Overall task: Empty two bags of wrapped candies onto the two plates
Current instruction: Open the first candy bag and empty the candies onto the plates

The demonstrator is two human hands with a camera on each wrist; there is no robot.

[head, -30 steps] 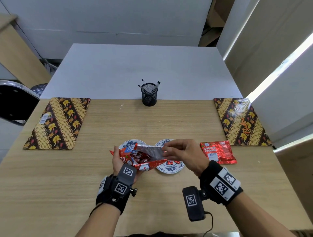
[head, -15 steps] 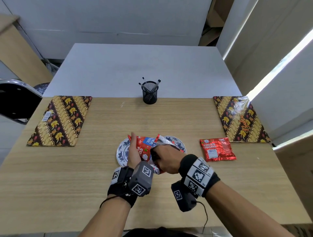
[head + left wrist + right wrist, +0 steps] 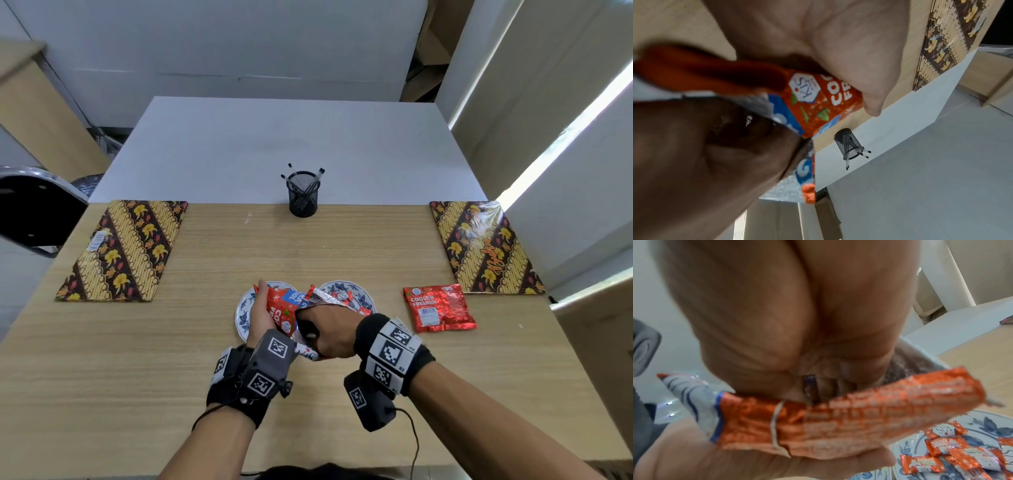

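At the near middle of the wooden table [image 3: 205,342], an opened red candy bag [image 3: 282,308] is held between both hands above two blue-patterned plates. The left hand [image 3: 258,317] grips its left side with the thumb over the printed front, where the left wrist view shows a "KIS" badge and the letters "CO" over "FR" in white; a blue patch on it is only partly legible. The right hand [image 3: 327,334] has its fingers curled into the bag's torn silver-lined mouth. The left plate [image 3: 244,308] lies mostly hidden under the bag and left hand; the right plate [image 3: 356,291], just beside it at three o'clock, carries red wrapped candies [image 3: 953,454], some marked "KIS". Further toward three o'clock, well apart from the plates, a second red bag [image 3: 438,308] lies flat, reading "COOLER FRESHER". At twelve o'clock stands a black mesh pen cup [image 3: 303,193] with pens. A batik-patterned packet [image 3: 123,250] lies at ten o'clock with a barcode sticker, and another batik packet [image 3: 484,246] at two o'clock bears orange script too glossy to read.
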